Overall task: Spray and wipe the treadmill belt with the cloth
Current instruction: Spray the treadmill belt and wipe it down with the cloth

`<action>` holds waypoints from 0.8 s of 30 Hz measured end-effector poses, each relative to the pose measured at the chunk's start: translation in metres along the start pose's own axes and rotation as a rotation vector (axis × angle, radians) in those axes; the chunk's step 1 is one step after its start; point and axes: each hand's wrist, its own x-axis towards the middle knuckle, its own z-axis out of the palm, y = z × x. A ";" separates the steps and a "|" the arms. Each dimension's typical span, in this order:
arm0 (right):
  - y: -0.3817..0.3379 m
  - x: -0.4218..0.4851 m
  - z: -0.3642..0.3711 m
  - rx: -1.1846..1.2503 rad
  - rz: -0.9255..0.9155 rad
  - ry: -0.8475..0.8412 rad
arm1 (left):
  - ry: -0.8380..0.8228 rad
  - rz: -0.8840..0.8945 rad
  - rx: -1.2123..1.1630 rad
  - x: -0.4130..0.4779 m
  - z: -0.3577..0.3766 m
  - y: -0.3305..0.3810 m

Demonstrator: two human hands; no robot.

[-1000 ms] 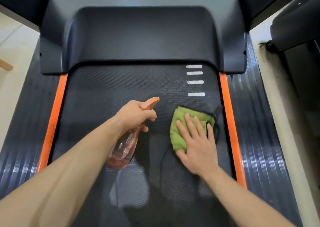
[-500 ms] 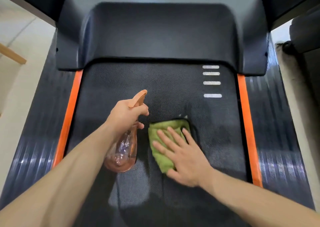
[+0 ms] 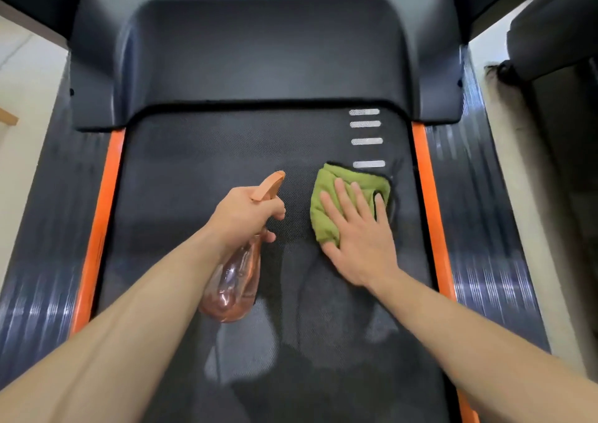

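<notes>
The black treadmill belt (image 3: pixel 200 176) runs between two orange side strips. My left hand (image 3: pixel 244 215) grips the neck of a clear pinkish spray bottle (image 3: pixel 234 280) with an orange trigger head, held above the belt's middle with the nozzle pointing forward and right. A folded green cloth (image 3: pixel 326 202) with a dark edge lies flat on the belt's right part, just below the white stripes. My right hand (image 3: pixel 359 235) presses flat on the cloth with fingers spread, covering its near right half.
The dark motor cover (image 3: pixel 265 54) spans the belt's front end. Orange strips (image 3: pixel 430 196) and ribbed side rails (image 3: pixel 479 228) border the belt. White stripe marks (image 3: pixel 367 141) sit near the right front. A dark object (image 3: pixel 556 41) stands on the floor at the far right.
My right hand has slid the green cloth from the belt's middle back toward the right side and slightly forward. The left hand keeps holding the spray bottle in roughly the same place.
</notes>
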 end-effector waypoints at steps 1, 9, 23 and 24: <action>-0.002 -0.025 0.006 -0.008 -0.050 -0.004 | -0.023 -0.005 0.018 0.002 0.006 0.002; 0.013 -0.134 0.030 -0.043 -0.028 -0.066 | -0.144 -0.019 0.222 0.018 0.060 0.038; -0.001 -0.178 0.035 0.054 0.025 0.002 | -0.327 -0.030 0.405 0.018 0.099 0.062; -0.001 -0.181 0.035 0.054 0.022 0.010 | -0.317 -0.026 0.449 0.016 0.098 0.059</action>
